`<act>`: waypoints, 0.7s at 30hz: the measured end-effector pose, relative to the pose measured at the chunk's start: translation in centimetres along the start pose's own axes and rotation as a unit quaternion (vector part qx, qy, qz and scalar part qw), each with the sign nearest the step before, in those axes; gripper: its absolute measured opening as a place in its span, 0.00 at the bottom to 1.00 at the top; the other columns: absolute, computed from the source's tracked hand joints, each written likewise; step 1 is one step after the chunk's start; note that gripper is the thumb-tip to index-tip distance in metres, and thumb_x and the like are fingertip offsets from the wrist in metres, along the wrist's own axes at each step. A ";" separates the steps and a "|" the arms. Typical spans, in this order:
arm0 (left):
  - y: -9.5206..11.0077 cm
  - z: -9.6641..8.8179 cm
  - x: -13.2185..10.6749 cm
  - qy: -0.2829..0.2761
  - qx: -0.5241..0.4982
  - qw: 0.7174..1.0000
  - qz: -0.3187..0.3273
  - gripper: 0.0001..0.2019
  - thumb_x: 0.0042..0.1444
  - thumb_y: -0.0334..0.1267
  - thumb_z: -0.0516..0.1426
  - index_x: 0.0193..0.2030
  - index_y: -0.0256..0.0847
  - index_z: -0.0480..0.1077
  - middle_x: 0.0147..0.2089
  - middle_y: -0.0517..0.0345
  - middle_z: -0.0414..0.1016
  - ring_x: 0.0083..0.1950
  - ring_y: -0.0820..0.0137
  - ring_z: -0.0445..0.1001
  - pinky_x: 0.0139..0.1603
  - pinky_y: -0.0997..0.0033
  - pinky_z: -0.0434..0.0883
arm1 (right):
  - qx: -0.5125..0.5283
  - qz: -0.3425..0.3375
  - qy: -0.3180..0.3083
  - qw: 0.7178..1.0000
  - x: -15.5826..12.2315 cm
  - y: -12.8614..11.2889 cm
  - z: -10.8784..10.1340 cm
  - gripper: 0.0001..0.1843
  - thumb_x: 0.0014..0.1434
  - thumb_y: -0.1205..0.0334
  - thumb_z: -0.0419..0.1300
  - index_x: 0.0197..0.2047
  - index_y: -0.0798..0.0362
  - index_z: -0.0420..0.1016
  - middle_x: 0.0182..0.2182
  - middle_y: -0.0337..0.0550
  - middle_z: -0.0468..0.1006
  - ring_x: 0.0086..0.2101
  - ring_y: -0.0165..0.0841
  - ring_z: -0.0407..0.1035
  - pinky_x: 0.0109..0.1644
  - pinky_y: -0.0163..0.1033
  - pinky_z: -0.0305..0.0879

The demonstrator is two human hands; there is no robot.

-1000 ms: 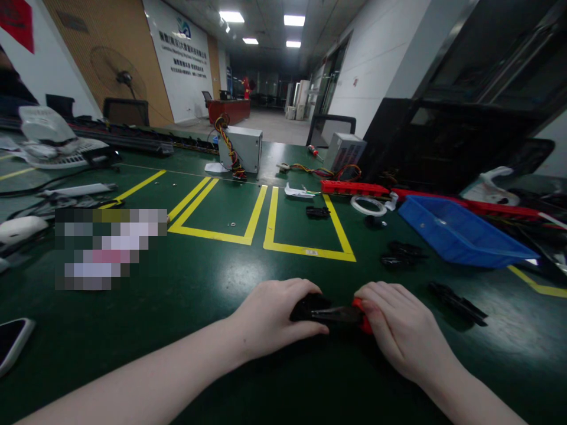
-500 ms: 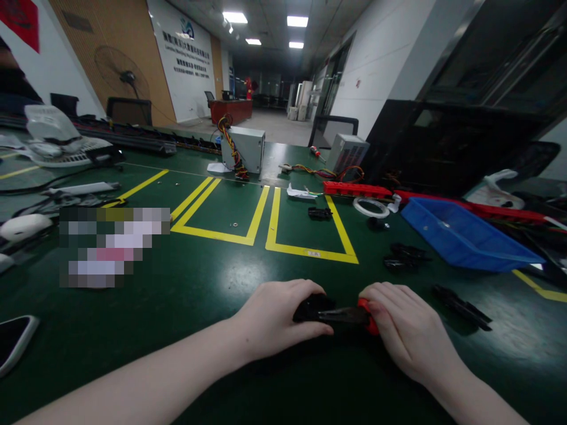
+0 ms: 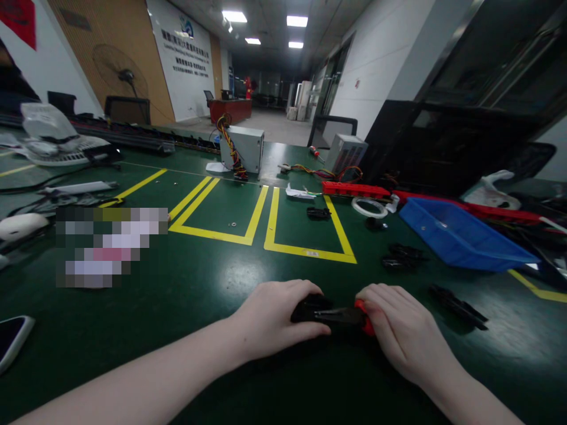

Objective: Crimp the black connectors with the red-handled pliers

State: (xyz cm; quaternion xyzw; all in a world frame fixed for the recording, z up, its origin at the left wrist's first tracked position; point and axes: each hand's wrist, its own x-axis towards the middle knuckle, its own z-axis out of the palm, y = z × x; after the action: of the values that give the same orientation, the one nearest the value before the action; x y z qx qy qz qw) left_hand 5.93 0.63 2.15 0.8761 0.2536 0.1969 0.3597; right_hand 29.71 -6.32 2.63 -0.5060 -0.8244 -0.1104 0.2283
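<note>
My left hand (image 3: 277,316) is curled over a small black part (image 3: 310,308) on the green table (image 3: 190,289), near its front edge. My right hand (image 3: 401,330) is closed round the red handle (image 3: 364,316) of a dark tool (image 3: 339,316) whose tip meets the black part. Both hands rest on the table and almost touch each other. What kind of tool it is stays hidden by my fingers.
Loose black parts (image 3: 401,255) and a black strip (image 3: 458,305) lie to the right. A blue bin (image 3: 465,239) stands at the right, red strips (image 3: 354,189) and a tape ring (image 3: 369,206) behind it. Yellow lines (image 3: 266,227) mark the table; power supplies (image 3: 241,147) stand further back. A phone (image 3: 11,339) lies at the left edge.
</note>
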 end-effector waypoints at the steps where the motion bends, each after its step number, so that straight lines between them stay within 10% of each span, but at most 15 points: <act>1: 0.0 0.0 0.0 -0.001 0.001 1.000 -0.001 0.19 0.59 0.46 0.62 0.54 0.42 0.69 0.47 0.56 0.77 0.45 0.64 0.77 0.43 0.65 0.72 | -0.001 0.001 -0.002 1.000 0.0 0.0 0.0 0.16 0.69 0.63 0.44 0.34 0.53 0.69 0.28 0.42 0.74 0.28 0.32 0.67 0.33 0.39 0.60; 21: 0.0 -0.1 0.0 -0.007 0.005 1.000 0.001 0.17 0.61 0.45 0.61 0.54 0.42 0.69 0.48 0.55 0.78 0.46 0.63 0.77 0.43 0.65 0.72 | 0.000 0.028 -0.027 0.999 -0.4 0.5 -0.2 0.16 0.69 0.61 0.44 0.34 0.52 0.70 0.29 0.43 0.76 0.29 0.33 0.68 0.35 0.40 0.61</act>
State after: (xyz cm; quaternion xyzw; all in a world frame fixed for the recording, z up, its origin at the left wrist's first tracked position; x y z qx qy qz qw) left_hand 5.94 0.67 2.23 0.8794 0.2511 0.1896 0.3573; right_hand 30.41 -6.49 2.58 -0.5322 -0.8155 -0.0902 0.2087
